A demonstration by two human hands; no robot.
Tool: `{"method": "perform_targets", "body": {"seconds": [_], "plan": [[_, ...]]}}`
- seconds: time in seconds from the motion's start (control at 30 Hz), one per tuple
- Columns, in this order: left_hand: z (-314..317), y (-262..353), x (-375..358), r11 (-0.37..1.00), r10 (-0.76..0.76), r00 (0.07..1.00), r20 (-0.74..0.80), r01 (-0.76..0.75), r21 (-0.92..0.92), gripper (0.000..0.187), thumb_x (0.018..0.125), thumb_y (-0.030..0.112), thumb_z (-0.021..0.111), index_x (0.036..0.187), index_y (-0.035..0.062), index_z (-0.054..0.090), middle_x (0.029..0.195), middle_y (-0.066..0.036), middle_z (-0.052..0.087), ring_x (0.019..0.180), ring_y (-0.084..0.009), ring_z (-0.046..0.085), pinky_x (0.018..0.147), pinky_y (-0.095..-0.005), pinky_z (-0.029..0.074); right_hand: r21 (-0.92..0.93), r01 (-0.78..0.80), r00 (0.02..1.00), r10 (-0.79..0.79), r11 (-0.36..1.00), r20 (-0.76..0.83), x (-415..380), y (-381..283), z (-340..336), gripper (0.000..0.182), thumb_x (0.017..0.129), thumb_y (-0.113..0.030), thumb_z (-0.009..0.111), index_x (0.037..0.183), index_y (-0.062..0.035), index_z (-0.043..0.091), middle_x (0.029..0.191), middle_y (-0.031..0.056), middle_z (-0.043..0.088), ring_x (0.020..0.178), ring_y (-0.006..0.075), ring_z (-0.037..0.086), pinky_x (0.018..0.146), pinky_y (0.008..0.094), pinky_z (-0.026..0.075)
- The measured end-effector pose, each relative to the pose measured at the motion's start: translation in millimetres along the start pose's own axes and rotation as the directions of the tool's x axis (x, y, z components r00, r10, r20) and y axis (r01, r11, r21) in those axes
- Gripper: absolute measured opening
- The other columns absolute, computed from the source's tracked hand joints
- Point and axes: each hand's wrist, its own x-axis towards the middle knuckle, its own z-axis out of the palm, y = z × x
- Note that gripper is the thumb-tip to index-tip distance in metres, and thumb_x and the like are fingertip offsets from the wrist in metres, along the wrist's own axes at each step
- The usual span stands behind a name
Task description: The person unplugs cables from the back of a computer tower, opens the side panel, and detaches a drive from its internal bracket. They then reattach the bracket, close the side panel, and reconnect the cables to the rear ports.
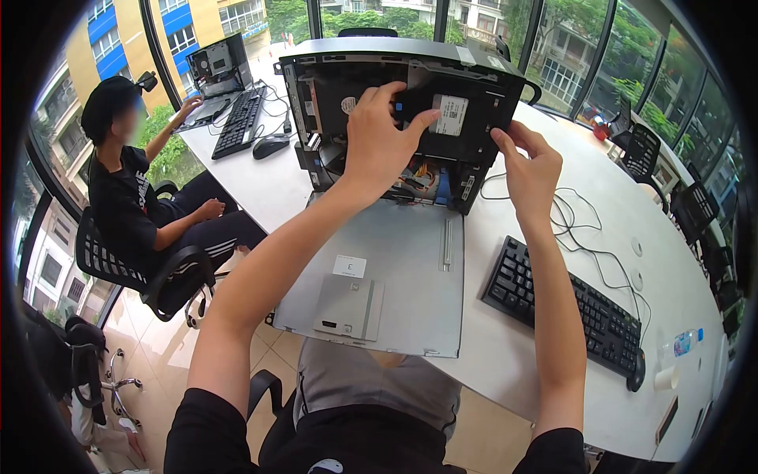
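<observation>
An opened black computer case (474, 75) stands on the white table, its inside facing me. My left hand (383, 142) reaches in front of it, thumb and fingers spread, beside a drive with a white label (450, 115). At the case's right edge is my right hand (530, 166), its thumb and index finger bent close together near the frame; whether they grip the edge is unclear. Coloured cables (422, 180) show in the lower part of the case. Below it lies a grey metal side panel (410, 276) with a small label.
A black keyboard (584, 308) and a mouse (636, 370) are at the right, with loose cables, a bottle (685, 342) and a cup (666, 378). At the left sits a person (126, 182) by another opened computer (217, 67), keyboard (239, 122) and mouse (271, 146).
</observation>
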Motion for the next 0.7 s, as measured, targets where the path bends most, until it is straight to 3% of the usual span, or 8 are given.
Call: {"method": "perform_targets", "body": {"seconds": [0.17, 0.27, 0.47, 0.7], "plan": [[0.8, -5.7, 5.2, 0.984, 0.065, 0.997, -0.028, -0.06, 0.17, 0.064, 0.08, 0.037, 0.096, 0.12, -0.0061, 0.071, 0.101, -0.013, 0.07, 0.086, -0.0184, 0.072, 0.075, -0.0323, 0.06, 0.092, -0.113, 0.993, 0.115, 0.989, -0.018, -2.0, 0.8, 1.4, 0.031, 0.093, -0.016, 0.084, 0.116, 0.0049, 0.08, 0.102, 0.0145, 0.082, 0.095, 0.0184, 0.077, 0.085, 0.0304, 0.058], [0.9, -6.3, 5.5, 0.982, 0.09, 0.994, -0.066, -0.078, 0.172, 0.06, 0.08, 0.036, 0.097, 0.114, -0.0059, 0.071, 0.095, -0.012, 0.072, 0.082, -0.0189, 0.072, 0.072, -0.0325, 0.058, 0.091, -0.12, 0.992, 0.123, 0.989, -0.023, -3.4, -0.8, 1.5, 0.03, 0.093, -0.016, 0.085, 0.115, 0.0047, 0.08, 0.1, 0.0141, 0.082, 0.091, 0.0166, 0.077, 0.083, 0.0285, 0.057], [-6.2, -6.2, 12.6, 0.99, 0.066, 0.997, 0.033, -0.07, 0.126, 0.059, 0.081, 0.035, 0.097, 0.113, -0.0071, 0.071, 0.085, -0.013, 0.076, 0.072, -0.0169, 0.072, 0.07, -0.0308, 0.06, 0.274, -0.19, 0.98, 0.197, 0.943, 0.003, -2.4, 5.2, 2.2, 0.024, 0.096, -0.008, 0.081, 0.114, 0.0065, 0.08, 0.099, 0.0131, 0.082, 0.09, 0.0156, 0.078, 0.082, 0.0259, 0.06], [-13.4, 2.3, 12.9, 0.999, -0.041, 0.995, 0.093, 0.043, -0.026, 0.061, 0.083, 0.032, 0.096, 0.12, -0.0084, 0.071, 0.089, -0.014, 0.078, 0.077, -0.0146, 0.075, 0.072, -0.0276, 0.061, 0.383, -0.273, 0.96, 0.276, 0.882, 0.049, 0.9, 3.4, -1.8, 0.021, 0.097, -0.003, 0.078, 0.114, 0.0077, 0.079, 0.103, 0.0146, 0.081, 0.094, 0.0196, 0.079, 0.088, 0.0286, 0.064]]}}
